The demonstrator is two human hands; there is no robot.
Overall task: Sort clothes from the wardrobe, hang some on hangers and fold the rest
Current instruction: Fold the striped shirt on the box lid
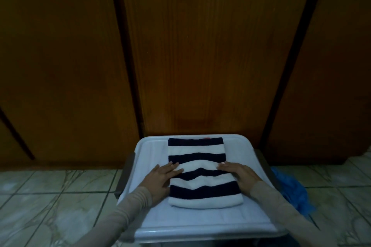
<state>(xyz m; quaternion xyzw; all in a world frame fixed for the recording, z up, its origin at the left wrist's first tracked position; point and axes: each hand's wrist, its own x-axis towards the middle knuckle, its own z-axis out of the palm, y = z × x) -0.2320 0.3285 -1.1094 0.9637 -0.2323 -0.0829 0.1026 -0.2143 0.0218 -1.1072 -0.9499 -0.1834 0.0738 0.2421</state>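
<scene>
The folded striped garment [202,172] lies flat in the middle of the white table [202,224]. Left hand [163,176] presses its left edge, right hand [239,174] its right edge, both grips flat, fingers straight, holding nothing. Blue bag [295,194] sits right of the table, wardrobe doors [200,56] behind.

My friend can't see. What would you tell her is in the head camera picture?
A folded striped garment lies on a white table, with the left hand and right hand pressing flat on its sides. Closed brown wardrobe doors stand behind, and blue cloth lies on the tiled floor.
</scene>
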